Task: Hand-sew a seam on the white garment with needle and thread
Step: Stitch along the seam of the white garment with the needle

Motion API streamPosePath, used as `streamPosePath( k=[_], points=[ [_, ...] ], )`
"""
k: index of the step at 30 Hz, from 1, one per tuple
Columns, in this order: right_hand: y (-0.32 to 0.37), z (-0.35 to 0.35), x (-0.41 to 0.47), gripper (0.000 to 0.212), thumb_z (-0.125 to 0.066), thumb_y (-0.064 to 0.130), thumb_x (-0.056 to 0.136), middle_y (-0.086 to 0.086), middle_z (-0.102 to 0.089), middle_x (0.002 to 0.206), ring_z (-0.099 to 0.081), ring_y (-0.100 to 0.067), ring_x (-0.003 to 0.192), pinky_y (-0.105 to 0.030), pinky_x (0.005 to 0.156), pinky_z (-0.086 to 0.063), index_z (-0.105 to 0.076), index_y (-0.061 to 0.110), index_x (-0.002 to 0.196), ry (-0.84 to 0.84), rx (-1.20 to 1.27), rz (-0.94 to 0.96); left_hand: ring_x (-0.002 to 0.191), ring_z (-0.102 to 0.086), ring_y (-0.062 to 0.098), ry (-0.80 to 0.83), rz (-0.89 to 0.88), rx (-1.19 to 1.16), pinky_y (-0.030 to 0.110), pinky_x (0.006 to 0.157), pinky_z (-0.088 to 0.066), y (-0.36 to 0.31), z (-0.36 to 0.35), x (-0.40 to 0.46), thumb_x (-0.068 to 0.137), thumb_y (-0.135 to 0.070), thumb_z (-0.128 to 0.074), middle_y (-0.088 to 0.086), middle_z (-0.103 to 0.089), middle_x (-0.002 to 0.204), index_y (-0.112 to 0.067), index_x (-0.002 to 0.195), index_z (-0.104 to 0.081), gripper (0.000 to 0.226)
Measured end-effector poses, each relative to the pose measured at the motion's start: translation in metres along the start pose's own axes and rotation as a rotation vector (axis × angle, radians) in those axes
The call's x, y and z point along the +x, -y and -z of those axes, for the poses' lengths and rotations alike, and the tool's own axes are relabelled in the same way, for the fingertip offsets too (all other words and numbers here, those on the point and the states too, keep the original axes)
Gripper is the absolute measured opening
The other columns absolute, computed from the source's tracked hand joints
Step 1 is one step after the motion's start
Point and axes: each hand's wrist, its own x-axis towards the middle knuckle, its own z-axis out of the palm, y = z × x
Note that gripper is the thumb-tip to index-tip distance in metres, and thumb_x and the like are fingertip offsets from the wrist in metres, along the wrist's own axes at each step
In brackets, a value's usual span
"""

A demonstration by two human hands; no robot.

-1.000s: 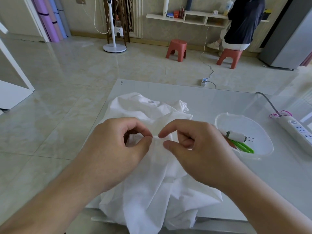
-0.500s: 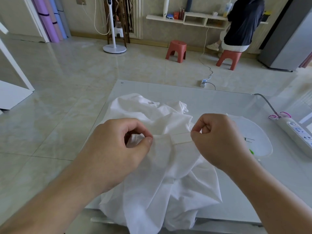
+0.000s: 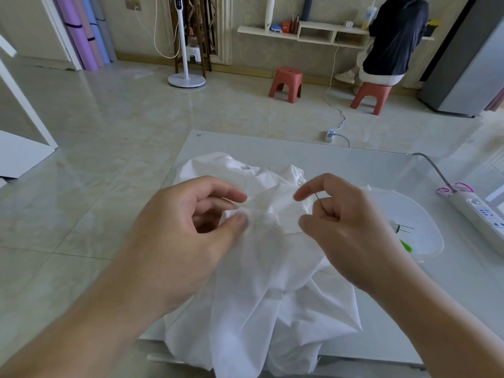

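The white garment (image 3: 261, 290) lies bunched on the glass table (image 3: 341, 162) and hangs over its near edge. My left hand (image 3: 188, 230) pinches a folded edge of the cloth between thumb and fingers. Just to the right, my right hand (image 3: 346, 227) hovers over the fold and holds a thin dark needle (image 3: 321, 203) between its curled fingers, with the index finger stretched toward the left hand. The thread is too fine to make out.
A clear plastic bowl (image 3: 425, 227) sits right of the garment with a thread spool, needles and a green tool inside. A white power strip (image 3: 482, 214) lies at the table's right edge. Across the room a person sits on a red stool (image 3: 372, 95); another red stool (image 3: 286, 83) stands nearby.
My right hand pulled out to the right, then came back toward the fold with the needle now visible. My left hand's fingers have loosened while its pinch stays on the cloth.
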Motion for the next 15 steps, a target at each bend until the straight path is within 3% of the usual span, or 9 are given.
streamPosePath(
  k=[3,5,9,12,15],
  points=[
    [0.014,-0.005,-0.011,0.022,-0.067,0.009,0.097,0.0,-0.037,0.056,-0.036,-0.016,0.054,-0.025,0.051,-0.03,-0.072,0.028,0.108,0.214,0.297,0.054,0.088,-0.078,0.012,0.056,0.012,-0.032,0.044,0.092,-0.061,-0.004,0.0,-0.003,0.086,-0.023,-0.082,-0.012,-0.082,0.091,-0.043,0.101,-0.076,0.026],
    [0.016,-0.013,-0.013,0.013,-0.067,0.017,0.101,-0.006,-0.038,0.059,-0.034,-0.019,0.056,-0.026,0.051,-0.029,-0.074,0.027,0.106,0.277,0.327,0.083,0.09,-0.079,0.015,0.105,0.008,-0.041,0.046,0.093,-0.061,-0.007,-0.001,-0.004,0.088,-0.019,-0.08,-0.01,-0.082,0.09,-0.041,0.101,-0.077,0.027],
    [0.011,-0.019,-0.011,0.018,-0.068,0.016,0.101,-0.001,-0.036,0.054,-0.03,-0.018,0.051,-0.028,0.049,-0.03,-0.067,0.015,0.082,0.201,0.303,0.083,0.085,-0.078,0.016,0.091,0.01,-0.032,0.042,0.089,-0.061,-0.005,-0.002,-0.004,0.089,-0.016,-0.081,-0.006,-0.081,0.084,-0.04,0.097,-0.079,0.026],
    [0.01,-0.016,-0.01,0.021,-0.068,0.012,0.1,-0.008,-0.035,0.058,-0.028,-0.033,0.06,-0.041,0.058,-0.029,-0.065,0.012,0.079,0.174,0.338,0.082,0.076,-0.078,0.013,0.059,0.042,-0.037,0.042,0.08,-0.059,-0.003,-0.003,-0.002,0.089,-0.022,-0.081,-0.005,-0.081,0.078,-0.04,0.091,-0.08,0.018],
    [0.01,-0.016,-0.01,0.02,-0.068,0.012,0.1,-0.007,-0.036,0.056,-0.03,-0.028,0.057,-0.035,0.055,-0.032,-0.065,0.013,0.08,0.168,0.307,0.086,0.072,-0.076,0.015,0.051,0.054,-0.023,0.049,0.079,-0.061,-0.002,-0.004,-0.002,0.091,-0.026,-0.082,-0.004,-0.08,0.076,-0.036,0.088,-0.08,0.011]
  ],
)
